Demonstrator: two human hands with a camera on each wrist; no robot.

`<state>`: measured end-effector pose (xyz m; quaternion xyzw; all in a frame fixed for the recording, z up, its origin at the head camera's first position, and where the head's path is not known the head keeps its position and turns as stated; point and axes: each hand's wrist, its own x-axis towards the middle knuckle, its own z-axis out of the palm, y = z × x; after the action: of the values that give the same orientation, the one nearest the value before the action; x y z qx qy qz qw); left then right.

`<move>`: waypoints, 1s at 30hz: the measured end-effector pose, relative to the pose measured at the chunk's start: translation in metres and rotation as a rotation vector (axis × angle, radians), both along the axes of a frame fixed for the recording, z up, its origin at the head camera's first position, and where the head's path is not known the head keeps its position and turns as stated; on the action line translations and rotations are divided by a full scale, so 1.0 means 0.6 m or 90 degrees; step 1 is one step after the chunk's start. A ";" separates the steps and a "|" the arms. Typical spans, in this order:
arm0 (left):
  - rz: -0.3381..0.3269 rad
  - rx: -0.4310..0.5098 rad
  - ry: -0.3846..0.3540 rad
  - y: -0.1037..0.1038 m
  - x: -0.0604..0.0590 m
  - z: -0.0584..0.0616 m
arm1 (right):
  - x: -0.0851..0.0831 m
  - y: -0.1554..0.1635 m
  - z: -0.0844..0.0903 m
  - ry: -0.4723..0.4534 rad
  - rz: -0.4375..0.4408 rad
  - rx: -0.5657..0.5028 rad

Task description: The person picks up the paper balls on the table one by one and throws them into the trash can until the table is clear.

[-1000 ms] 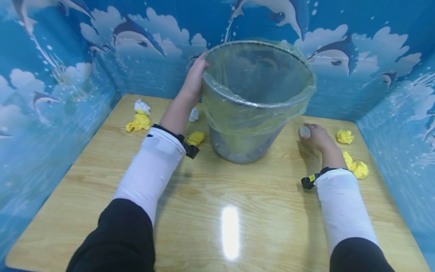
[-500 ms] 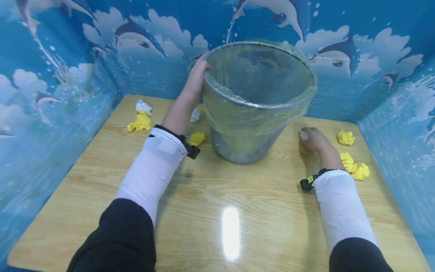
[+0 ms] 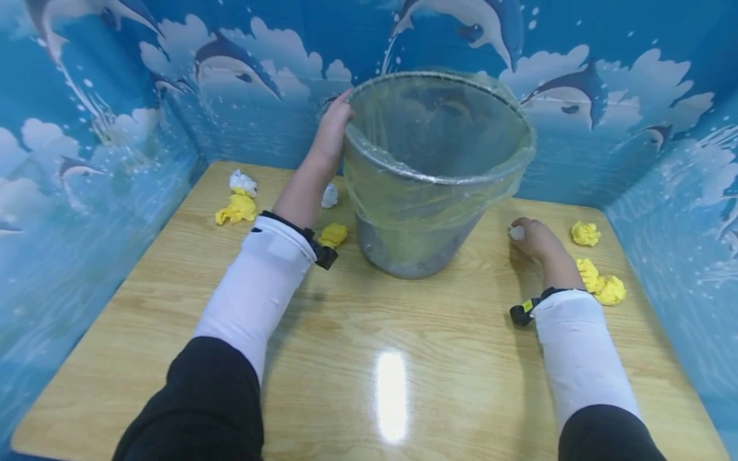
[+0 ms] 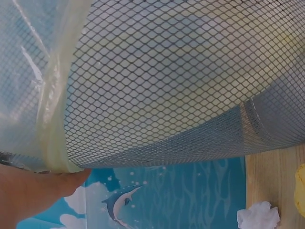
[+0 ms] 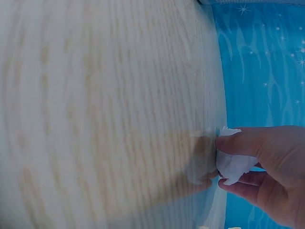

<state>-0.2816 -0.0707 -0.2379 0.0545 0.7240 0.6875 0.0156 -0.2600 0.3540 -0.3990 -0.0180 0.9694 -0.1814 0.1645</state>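
A mesh waste bin (image 3: 415, 256) with a yellowish clear bin liner (image 3: 426, 198) folded over its rim stands on the table, tilted slightly. My left hand (image 3: 332, 131) grips the rim at the bin's left side; most of its fingers are hidden behind the bin. In the left wrist view, its thumb (image 4: 71, 183) lies by the liner's folded edge. To the right of the bin, my right hand (image 3: 539, 240) pinches a white crumpled paper ball (image 5: 233, 160) between thumb and fingers, low at the tabletop.
Yellow crumpled paper balls lie at the right (image 3: 585, 234), at the left (image 3: 237, 208) and beside the bin (image 3: 332, 235). White paper balls sit at the back left (image 3: 242, 183) and behind my left forearm (image 3: 330, 196). A dolphin-print backdrop (image 3: 277, 115) borders the wooden table (image 3: 323, 384).
My right hand, with the white paper ball, has shifted slightly lower and nearer to me. The left hand and the bin have stayed in place.
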 end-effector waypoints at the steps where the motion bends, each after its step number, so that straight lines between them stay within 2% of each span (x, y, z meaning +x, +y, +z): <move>1: 0.000 -0.002 0.002 0.000 0.000 -0.001 | 0.001 0.000 0.000 0.000 0.001 0.000; 13: -0.003 -0.019 -0.013 -0.002 0.001 0.002 | 0.004 -0.001 -0.002 -0.004 -0.011 0.005; 20: -0.003 -0.031 -0.001 -0.005 0.001 0.002 | 0.004 0.003 -0.002 -0.001 -0.007 0.004; 26: 0.000 -0.047 -0.010 -0.006 -0.002 0.005 | 0.007 0.006 0.008 0.011 -0.014 -0.028; 30: -0.003 -0.050 -0.016 -0.005 -0.004 0.006 | 0.007 0.009 0.024 0.029 -0.014 -0.025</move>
<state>-0.2839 -0.0737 -0.2344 0.0473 0.7500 0.6591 0.0285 -0.2555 0.3595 -0.3847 -0.0148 0.9693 -0.2015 0.1401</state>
